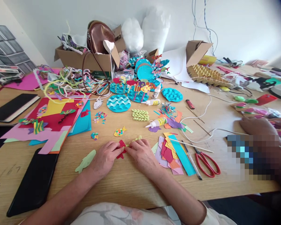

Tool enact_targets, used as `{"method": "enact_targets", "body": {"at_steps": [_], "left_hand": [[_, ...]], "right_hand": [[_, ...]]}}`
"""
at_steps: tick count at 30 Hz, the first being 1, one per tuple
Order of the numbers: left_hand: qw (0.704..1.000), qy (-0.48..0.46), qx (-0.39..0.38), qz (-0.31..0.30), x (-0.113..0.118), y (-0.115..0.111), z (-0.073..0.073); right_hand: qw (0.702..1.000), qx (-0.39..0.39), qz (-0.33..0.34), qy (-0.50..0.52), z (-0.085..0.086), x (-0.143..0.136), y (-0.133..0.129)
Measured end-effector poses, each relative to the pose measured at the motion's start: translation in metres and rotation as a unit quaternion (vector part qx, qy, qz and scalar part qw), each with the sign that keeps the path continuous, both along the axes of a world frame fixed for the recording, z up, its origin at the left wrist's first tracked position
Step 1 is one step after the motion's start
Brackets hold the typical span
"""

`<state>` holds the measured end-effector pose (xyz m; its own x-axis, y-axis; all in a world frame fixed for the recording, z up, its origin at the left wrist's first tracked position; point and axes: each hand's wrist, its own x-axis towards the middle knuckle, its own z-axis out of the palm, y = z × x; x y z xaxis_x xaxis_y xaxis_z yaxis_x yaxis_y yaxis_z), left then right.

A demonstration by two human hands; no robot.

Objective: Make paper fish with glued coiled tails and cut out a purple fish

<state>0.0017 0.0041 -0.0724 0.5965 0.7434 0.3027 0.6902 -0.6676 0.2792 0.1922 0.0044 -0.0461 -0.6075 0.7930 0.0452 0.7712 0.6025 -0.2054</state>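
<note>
The person's left hand (107, 154) and right hand (140, 153) come together at the fingertips just in front of the body, the left one pinching a red paper fish (120, 154) and the right one closed on a twisted green strip (139, 137) at the fish's edge. The fish lies low at the table's near middle, its long axis running roughly away from the person, with the notched, tail-like end toward the body; fingers cover its middle. The strip slants away to the right, its loose end showing beyond the right knuckles. Beside the left hand, a pale green fish cutout (86, 161) lies diagonally, tail toward the lower left. Farther off, a spotted fish (119, 131) points its head left, tail to the upper right. Past the right hand, a glue bottle (158, 122) lies with its nozzle leftward, near a purple cutout (154, 128). To the right, a blue strip (182, 156) crosses the paper scraps (162, 150), scissors (207, 163) turn their red handles nearer the person, and another person's hand (254, 128) reaches in. Green wavy pieces (140, 115) and a wave-patterned blue oval (118, 103) sit farther back.
</note>
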Motion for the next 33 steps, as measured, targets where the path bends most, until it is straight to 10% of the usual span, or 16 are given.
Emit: {"method": "enact_targets", "body": {"at_steps": [33], "left_hand": [[1.0,0.014,-0.015,-0.005,-0.0041,-0.0032,-0.0067]], "right_hand": [[0.996,-0.017,-0.029,0.079,0.001,0.0016,0.0073]]}}
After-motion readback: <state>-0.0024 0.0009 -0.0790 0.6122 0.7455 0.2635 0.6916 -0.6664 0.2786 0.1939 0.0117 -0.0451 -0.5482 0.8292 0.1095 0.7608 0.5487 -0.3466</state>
